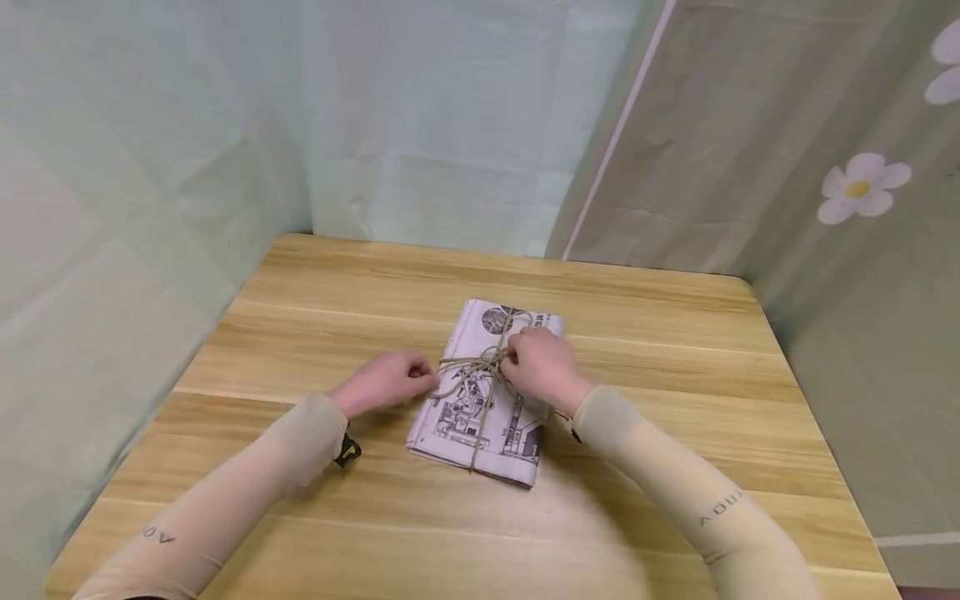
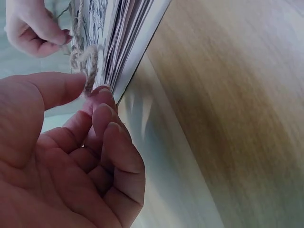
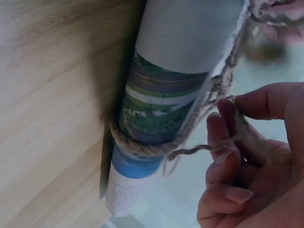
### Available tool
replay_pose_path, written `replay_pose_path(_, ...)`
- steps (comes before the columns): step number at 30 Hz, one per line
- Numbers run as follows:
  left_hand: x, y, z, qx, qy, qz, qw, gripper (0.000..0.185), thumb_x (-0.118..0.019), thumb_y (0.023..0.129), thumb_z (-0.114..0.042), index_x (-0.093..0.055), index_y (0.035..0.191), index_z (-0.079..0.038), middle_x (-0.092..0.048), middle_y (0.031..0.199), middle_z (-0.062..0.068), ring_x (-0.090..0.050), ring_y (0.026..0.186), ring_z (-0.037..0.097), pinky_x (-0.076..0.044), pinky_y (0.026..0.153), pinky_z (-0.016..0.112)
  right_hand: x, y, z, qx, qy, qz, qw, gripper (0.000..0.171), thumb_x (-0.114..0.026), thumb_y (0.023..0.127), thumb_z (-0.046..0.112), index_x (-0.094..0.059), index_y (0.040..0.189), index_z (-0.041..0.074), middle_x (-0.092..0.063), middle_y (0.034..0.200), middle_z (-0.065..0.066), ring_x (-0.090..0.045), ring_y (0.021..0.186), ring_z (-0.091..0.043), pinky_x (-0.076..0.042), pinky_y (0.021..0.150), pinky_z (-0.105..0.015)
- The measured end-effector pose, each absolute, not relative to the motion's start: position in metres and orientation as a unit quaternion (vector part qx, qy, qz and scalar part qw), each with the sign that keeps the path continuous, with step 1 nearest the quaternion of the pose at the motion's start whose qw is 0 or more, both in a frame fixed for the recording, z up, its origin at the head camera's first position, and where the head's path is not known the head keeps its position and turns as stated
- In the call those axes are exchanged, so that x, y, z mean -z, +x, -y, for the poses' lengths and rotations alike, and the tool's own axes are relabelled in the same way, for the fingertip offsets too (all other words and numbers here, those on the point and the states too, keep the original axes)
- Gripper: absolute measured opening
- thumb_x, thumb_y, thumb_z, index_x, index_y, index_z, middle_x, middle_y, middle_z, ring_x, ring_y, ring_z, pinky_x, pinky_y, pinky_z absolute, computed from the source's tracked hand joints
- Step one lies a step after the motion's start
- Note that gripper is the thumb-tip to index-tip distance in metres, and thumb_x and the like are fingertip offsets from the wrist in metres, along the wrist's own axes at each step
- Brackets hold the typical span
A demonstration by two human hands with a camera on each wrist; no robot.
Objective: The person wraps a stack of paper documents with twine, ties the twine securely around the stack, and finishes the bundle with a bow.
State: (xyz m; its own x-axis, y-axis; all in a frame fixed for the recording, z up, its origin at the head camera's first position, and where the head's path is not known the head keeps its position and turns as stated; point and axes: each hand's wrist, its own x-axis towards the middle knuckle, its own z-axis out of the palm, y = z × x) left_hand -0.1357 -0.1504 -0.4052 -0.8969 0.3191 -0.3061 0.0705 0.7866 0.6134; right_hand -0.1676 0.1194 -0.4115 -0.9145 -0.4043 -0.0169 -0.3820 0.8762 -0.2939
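A folded newspaper bundle lies on the wooden table, bound crosswise with brown twine that has a bow-like knot with loops on top. At the bundle's left edge, my left hand pinches a twine loop between thumb and fingertips. The left wrist view shows this loop running up from the fingertips beside the stacked page edges. Over the bundle's right half, my right hand pinches twine close to the knot. In the right wrist view a loose twine end passes by its curled fingers.
The wood-grain table extends around the bundle on all sides. Pale curtains hang behind and at both sides, with a white flower print on the right. A dark strap piece shows at the left wrist.
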Motion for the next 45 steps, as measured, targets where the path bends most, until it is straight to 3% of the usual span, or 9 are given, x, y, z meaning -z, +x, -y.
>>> replay_pose_path(7,0.410,-0.138,0.151,-0.296,0.120,-0.929,0.187,0.017,-0.068,0.098,-0.032,-0.069,0.094,-0.015,-0.064,0.084,-0.001,-0.056,0.075,0.018,-0.049,0.070,0.035,0.403,-0.153,-0.129,0.196,-0.231,-0.953,0.024,0.015,-0.063,0.099,0.029,-0.072,0.099,0.017,-0.067,0.083,0.007,-0.060,0.070,-0.011,-0.051,0.064,-0.033)
replay_pose_path(14,0.410,-0.136,0.152,-0.296,0.116,-0.929,0.188,0.018,-0.069,0.098,-0.032,-0.069,0.093,-0.015,-0.064,0.081,0.000,-0.056,0.073,0.018,-0.048,0.067,0.035,0.401,-0.126,-0.134,0.217,-0.276,-0.935,0.042,0.013,-0.065,0.099,0.031,-0.072,0.096,0.020,-0.063,0.076,0.013,-0.054,0.059,-0.004,-0.046,0.053,-0.027)
replay_pose_path(26,0.412,-0.137,0.153,-0.291,0.119,-0.931,0.187,0.018,-0.067,0.099,-0.032,-0.069,0.092,-0.015,-0.063,0.082,-0.001,-0.056,0.074,0.017,-0.048,0.069,0.035,0.406,-0.102,-0.133,0.186,-0.414,-0.887,0.085,0.009,-0.069,0.096,0.030,-0.072,0.088,0.026,-0.060,0.078,0.019,-0.053,0.067,-0.002,-0.046,0.060,-0.025)
replay_pose_path(29,0.412,-0.137,0.152,-0.293,0.117,-0.930,0.189,0.018,-0.067,0.099,-0.032,-0.070,0.092,-0.015,-0.064,0.082,-0.001,-0.056,0.074,0.018,-0.048,0.069,0.035,0.406,-0.104,-0.135,0.171,-0.424,-0.886,0.080,0.020,-0.068,0.097,0.040,-0.069,0.082,0.028,-0.056,0.075,0.018,-0.051,0.067,-0.003,-0.045,0.059,-0.025)
replay_pose_path(33,0.412,-0.137,0.152,-0.293,0.116,-0.931,0.186,0.018,-0.067,0.099,-0.032,-0.071,0.095,-0.015,-0.064,0.083,-0.001,-0.057,0.074,0.017,-0.049,0.070,0.034,0.402,-0.122,-0.142,0.204,-0.370,-0.904,0.061,0.031,-0.063,0.100,0.047,-0.068,0.079,0.025,-0.057,0.074,0.014,-0.052,0.066,-0.005,-0.047,0.059,-0.026)
replay_pose_path(36,0.412,-0.137,0.153,-0.298,0.115,-0.930,0.182,0.018,-0.067,0.099,-0.032,-0.072,0.097,-0.015,-0.065,0.084,-0.002,-0.057,0.075,0.017,-0.049,0.070,0.034,0.398,-0.147,-0.148,0.255,-0.301,-0.917,0.052,0.025,-0.062,0.103,0.038,-0.072,0.089,0.019,-0.065,0.082,0.009,-0.058,0.072,-0.010,-0.051,0.065,-0.031)
replay_pose_path(39,0.411,-0.137,0.153,-0.305,0.112,-0.929,0.178,0.018,-0.067,0.099,-0.031,-0.072,0.099,-0.014,-0.065,0.085,-0.001,-0.057,0.075,0.017,-0.050,0.071,0.034,0.398,-0.175,-0.148,0.283,-0.243,-0.926,0.060,0.021,-0.061,0.104,0.031,-0.074,0.106,0.015,-0.070,0.100,0.002,-0.064,0.087,-0.016,-0.054,0.078,-0.038)
replay_pose_path(43,0.410,-0.134,0.150,-0.313,0.112,-0.927,0.172,0.017,-0.067,0.099,-0.030,-0.072,0.102,-0.014,-0.066,0.087,-0.001,-0.058,0.075,0.016,-0.051,0.070,0.034,0.401,-0.205,-0.139,0.287,-0.230,-0.924,0.099,0.030,-0.056,0.107,0.028,-0.068,0.128,0.011,-0.068,0.123,-0.006,-0.063,0.113,-0.024,-0.050,0.099,-0.045)
replay_pose_path(45,0.410,-0.133,0.149,-0.316,0.114,-0.927,0.169,0.016,-0.067,0.099,-0.029,-0.072,0.103,-0.014,-0.066,0.087,-0.001,-0.058,0.074,0.017,-0.051,0.069,0.034,0.403,-0.214,-0.134,0.286,-0.243,-0.919,0.121,0.035,-0.054,0.107,0.026,-0.063,0.136,0.009,-0.066,0.130,-0.008,-0.061,0.119,-0.026,-0.048,0.103,-0.046)
